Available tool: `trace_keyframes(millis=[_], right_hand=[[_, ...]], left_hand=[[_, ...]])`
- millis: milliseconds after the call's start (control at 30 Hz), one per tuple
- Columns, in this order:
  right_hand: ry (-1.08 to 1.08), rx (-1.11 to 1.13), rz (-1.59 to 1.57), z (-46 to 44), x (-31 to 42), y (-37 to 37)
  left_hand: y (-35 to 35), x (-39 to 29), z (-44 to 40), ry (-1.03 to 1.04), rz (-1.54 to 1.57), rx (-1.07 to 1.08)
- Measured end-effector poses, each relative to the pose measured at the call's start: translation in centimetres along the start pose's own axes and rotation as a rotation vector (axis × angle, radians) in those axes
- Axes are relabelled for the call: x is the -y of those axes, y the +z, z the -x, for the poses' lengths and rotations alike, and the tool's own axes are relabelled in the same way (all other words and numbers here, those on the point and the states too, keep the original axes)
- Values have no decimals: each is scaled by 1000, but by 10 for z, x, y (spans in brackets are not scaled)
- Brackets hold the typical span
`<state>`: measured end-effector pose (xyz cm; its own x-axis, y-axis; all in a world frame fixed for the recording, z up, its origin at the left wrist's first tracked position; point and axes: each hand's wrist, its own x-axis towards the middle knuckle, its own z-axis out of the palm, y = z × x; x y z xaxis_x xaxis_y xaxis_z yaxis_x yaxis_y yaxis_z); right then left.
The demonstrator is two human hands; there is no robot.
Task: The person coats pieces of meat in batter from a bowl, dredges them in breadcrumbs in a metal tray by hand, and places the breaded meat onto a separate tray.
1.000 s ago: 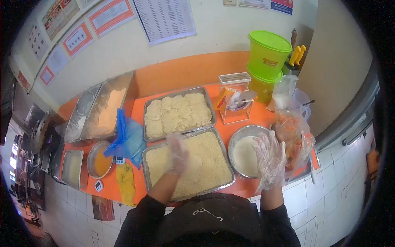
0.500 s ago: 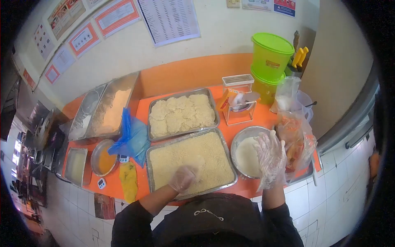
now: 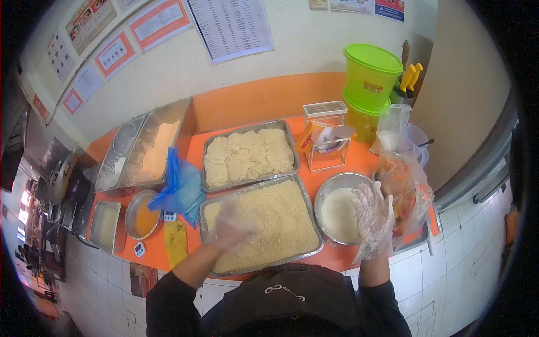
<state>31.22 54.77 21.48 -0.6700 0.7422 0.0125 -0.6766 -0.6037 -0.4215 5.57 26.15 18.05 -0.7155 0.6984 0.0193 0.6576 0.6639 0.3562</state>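
Note:
My left hand (image 3: 231, 226), in a clear plastic glove, is over the left part of a metal tray (image 3: 318, 247) filled with pale breadcrumbs (image 3: 275, 219). It is blurred by motion, but its fingers look stretched out and apart, with nothing visible in them. My right hand (image 3: 375, 219) is held up, open, beside a metal bowl (image 3: 321, 191) of white batter (image 3: 338, 213). Its glove is wrinkled and smeared with white. Behind the crumb tray, a second tray (image 3: 205, 182) holds several flat breaded pieces (image 3: 247, 154).
Left are a blue plastic bag (image 3: 179, 185), a bowl of orange liquid (image 3: 146, 219), a yellow cloth (image 3: 175, 241) and a bin of orange powder (image 3: 158, 151). Right are a bag of reddish food (image 3: 401, 191), green tubs (image 3: 370, 73), a wire stand (image 3: 327, 160) and yellow-handled knives (image 3: 411, 77).
My left hand has risen from the crumbs and moved left and away from me, uncovering disturbed crumbs. My right hand has stayed nearly in place, its fingers spread slightly more.

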Motion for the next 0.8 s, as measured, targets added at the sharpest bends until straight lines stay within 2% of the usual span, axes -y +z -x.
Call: trace_keyframes(millis=[33,100,200,300,367,400,500,600,667,733,800], right_hand=[[0,-5,-9,0,0,-2],[-12,-32,-3,-1,0,-3],[-19,-50,4,-2,-3,1],[-8,-62,3,2,-8,10],[4,-54,10,2,-9,14],[11,-46,17,2,-9,14],[17,-32,26,4,-8,10],[16,-46,11,6,-8,12],[14,-53,9,7,-10,16],[25,-60,37,12,-11,18],[24,-37,38,13,-10,14]], left_hand=[[18,10,19,-32,-31,178],[60,26,71,89,-397,36],[42,29,74,45,-78,57],[47,40,71,67,163,-56],[63,57,57,158,159,-201],[69,66,51,210,154,-269],[43,59,11,740,75,-208],[52,-4,6,15,1519,-238],[102,-11,-14,93,1198,-442],[114,-11,-12,189,579,-466],[114,-4,-7,299,-323,-308]])
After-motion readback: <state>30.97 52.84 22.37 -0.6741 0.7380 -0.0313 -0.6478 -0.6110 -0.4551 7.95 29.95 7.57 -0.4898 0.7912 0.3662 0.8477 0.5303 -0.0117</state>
